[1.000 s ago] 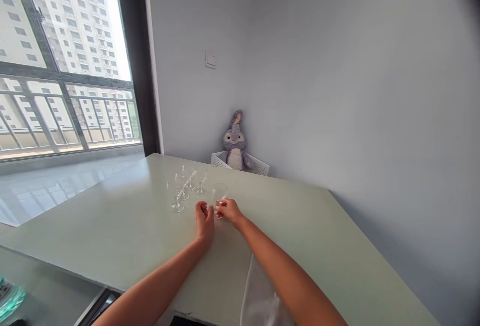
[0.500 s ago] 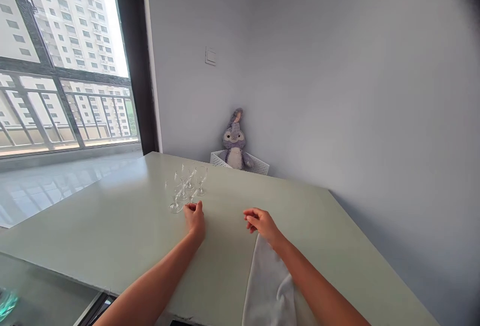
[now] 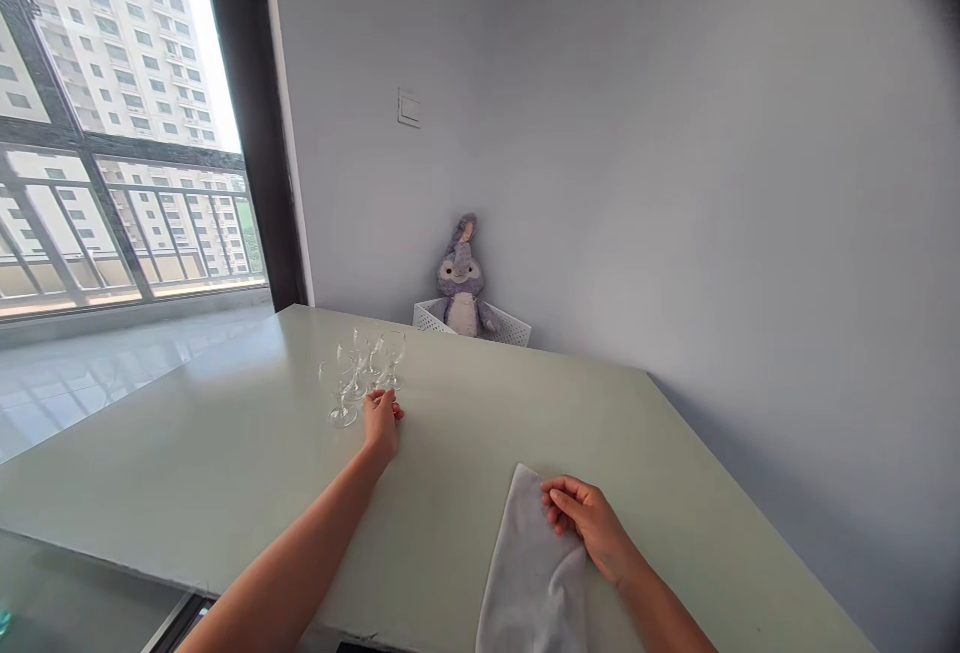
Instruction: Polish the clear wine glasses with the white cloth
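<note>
Several clear stemmed glasses (image 3: 392,353) stand upright in a tight group on the pale green tabletop (image 3: 225,473). My left hand (image 3: 383,420) is at the near side of the group, its fingers closed low on a stemmed glass. The fingers hide the grip on the stem and foot. To the right, my right hand (image 3: 589,518) hovers over the edge of a light grey cloth (image 3: 525,573), fingers loosely curled and apart, with nothing visible in them. The cloth lies flat with a few creases, its narrow end pointing away from me.
Behind the table's far edge, a purple plush rabbit (image 3: 460,283) sits in a white perforated basket (image 3: 514,330). Grey walls (image 3: 675,183) border the back and right. A dark-framed window (image 3: 244,113) is on the left.
My right hand has drawn back toward me and to the right, from beyond the cloth's tip to over the cloth. My left hand stays at the glasses, slightly turned. The view has shifted a little.
</note>
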A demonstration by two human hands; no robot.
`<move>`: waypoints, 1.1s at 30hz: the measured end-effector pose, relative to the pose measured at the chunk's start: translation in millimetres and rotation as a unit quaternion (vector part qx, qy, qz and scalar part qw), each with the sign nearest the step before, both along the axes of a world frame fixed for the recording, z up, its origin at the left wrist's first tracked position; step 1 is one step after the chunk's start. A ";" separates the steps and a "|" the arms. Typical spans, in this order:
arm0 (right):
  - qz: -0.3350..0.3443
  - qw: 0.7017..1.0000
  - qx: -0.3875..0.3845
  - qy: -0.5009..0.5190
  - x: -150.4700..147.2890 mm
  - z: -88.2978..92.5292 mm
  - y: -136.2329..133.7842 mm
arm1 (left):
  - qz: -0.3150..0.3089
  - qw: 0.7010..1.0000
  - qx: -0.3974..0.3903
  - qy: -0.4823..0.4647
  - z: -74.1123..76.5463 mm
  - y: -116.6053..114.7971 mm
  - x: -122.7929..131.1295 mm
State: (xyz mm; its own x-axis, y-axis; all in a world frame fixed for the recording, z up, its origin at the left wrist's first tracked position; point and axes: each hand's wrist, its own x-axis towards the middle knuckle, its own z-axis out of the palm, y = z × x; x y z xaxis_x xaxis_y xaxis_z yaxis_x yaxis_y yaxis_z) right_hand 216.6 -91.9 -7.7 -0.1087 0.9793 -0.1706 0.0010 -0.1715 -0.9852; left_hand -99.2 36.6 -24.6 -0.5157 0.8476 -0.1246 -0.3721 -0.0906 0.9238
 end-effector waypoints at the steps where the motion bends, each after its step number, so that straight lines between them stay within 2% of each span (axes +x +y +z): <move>1: -0.003 1.000 -0.001 0.005 0.4 0.3 -0.2 | -0.008 1.000 0.000 -0.005 0.8 0.3 -0.9; 7: -0.011 1.000 0.004 0.020 3.8 -5.5 0.9 | -0.071 0.997 -0.014 0.009 5.5 0.9 -0.2; 12: -0.015 0.998 0.008 0.066 8.0 -10.4 0.0 | -0.135 0.989 -0.038 0.049 7.8 18.2 3.0; 16: -0.007 0.998 0.011 0.062 9.8 -10.9 -0.7 | -0.122 0.989 -0.060 0.065 9.4 36.9 1.9; 19: -0.002 0.999 0.023 0.038 9.7 -10.5 1.0 | -0.109 0.989 -0.066 0.073 11.4 42.4 0.0; 22: -0.039 0.995 0.068 -0.060 3.7 -9.8 -4.1 | -0.104 0.989 -0.063 0.085 13.2 39.7 -0.1; 24: -0.063 0.970 0.137 -0.190 -5.2 -10.5 -16.5 | -0.105 0.988 -0.064 0.096 13.0 34.8 3.1; 25: -0.060 0.946 0.172 -0.268 -11.1 -11.7 -25.2 | -0.106 0.987 -0.066 0.103 12.2 31.5 6.3; 27: -0.010 0.882 0.214 -0.419 -24.7 -16.2 -44.5 | -0.112 0.984 -0.070 0.122 8.6 23.5 15.9; 29: 0.065 0.824 0.199 -0.527 -38.6 -21.8 -60.3 | -0.119 0.980 -0.065 0.145 2.7 13.9 28.5; 31: 0.139 0.787 0.181 -0.573 -50.1 -25.4 -67.2 | -0.125 0.976 -0.053 0.168 -3.9 4.2 41.2; 33: 0.204 0.773 0.196 -0.567 -58.6 -24.2 -63.2 | -0.126 0.971 -0.036 0.199 -9.3 -3.6 50.6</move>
State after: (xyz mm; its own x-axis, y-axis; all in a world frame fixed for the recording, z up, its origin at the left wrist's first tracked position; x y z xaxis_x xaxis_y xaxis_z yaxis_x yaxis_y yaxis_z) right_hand 157.9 -155.1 -31.9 -0.4205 0.9036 -0.0816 0.8782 0.3828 -0.2868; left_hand -48.6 33.0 -33.9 -0.3130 0.9495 -0.0209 0.0143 0.0267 0.9995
